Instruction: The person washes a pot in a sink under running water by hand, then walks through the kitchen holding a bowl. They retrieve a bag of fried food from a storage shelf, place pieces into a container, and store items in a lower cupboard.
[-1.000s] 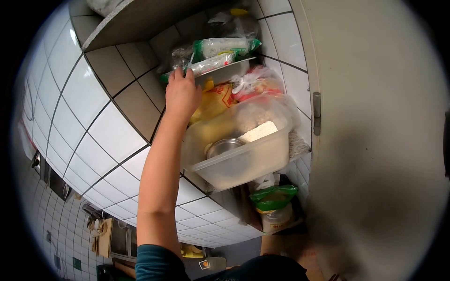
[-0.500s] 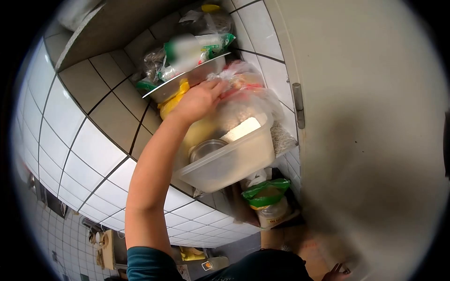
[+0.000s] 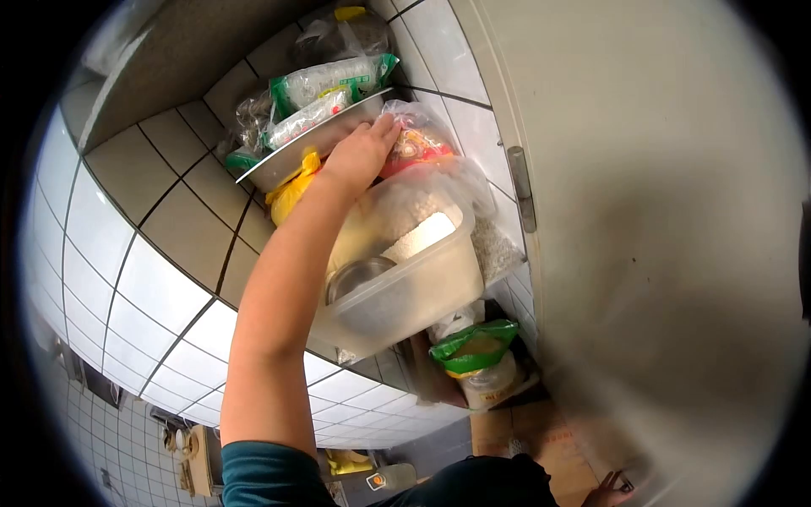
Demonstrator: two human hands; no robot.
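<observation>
My left hand [image 3: 361, 155] reaches up into the tiled recess, its fingers stretched out. The fingertips touch or lie very close to a clear plastic bag [image 3: 420, 142] with red packaging inside, just beside a metal tray [image 3: 291, 160]. Behind the wrist is a yellow plastic bag [image 3: 290, 198]. Below the forearm stands a translucent plastic tub [image 3: 405, 300] holding white powder [image 3: 420, 238] and a round metal bowl [image 3: 359, 277]. At the bottom right edge my right hand [image 3: 605, 492] shows small and partly cut off, near a dark object I cannot make out.
Green-and-white packets [image 3: 329, 80] lie on the metal tray. A pale door [image 3: 659, 211] with a metal hinge [image 3: 522, 190] fills the right side. Beneath the tub are a green bag [image 3: 475, 348] and a bag of grains [image 3: 494, 249]. White tiles [image 3: 160, 279] cover the wall.
My left hand has shifted slightly along the bag, and its fingers look more spread. The bag with red packaging sits more upright. The whole view has moved a little.
</observation>
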